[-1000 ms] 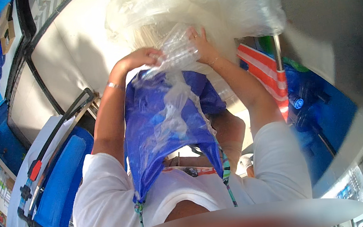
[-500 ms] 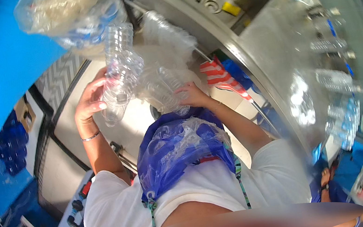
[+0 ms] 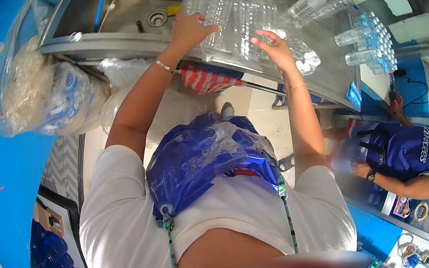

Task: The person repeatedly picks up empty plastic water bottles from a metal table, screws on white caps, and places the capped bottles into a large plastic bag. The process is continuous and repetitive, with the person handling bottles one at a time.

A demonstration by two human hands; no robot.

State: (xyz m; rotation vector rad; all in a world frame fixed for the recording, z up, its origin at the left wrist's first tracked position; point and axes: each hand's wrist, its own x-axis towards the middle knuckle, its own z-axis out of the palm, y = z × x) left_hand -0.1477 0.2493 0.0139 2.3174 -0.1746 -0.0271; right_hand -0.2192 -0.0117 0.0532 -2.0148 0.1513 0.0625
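Clear bottles (image 3: pixel 246 21) lie on the shiny metal counter (image 3: pixel 330 75), where the left hand (image 3: pixel 191 31) bends by them, its grip too hidden to tell, and the right hand (image 3: pixel 275 50) is spread beside them, so gentle fingers should keep thin sides from denting.

Both arms (image 3: pixel 134 106) stretched forward — left hand (image 3: pixel 191 31) angled rightward, right hand (image 3: pixel 276 50) loosely splayed.

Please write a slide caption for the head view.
Left hand and right hand at clear bottles on a metal counter.
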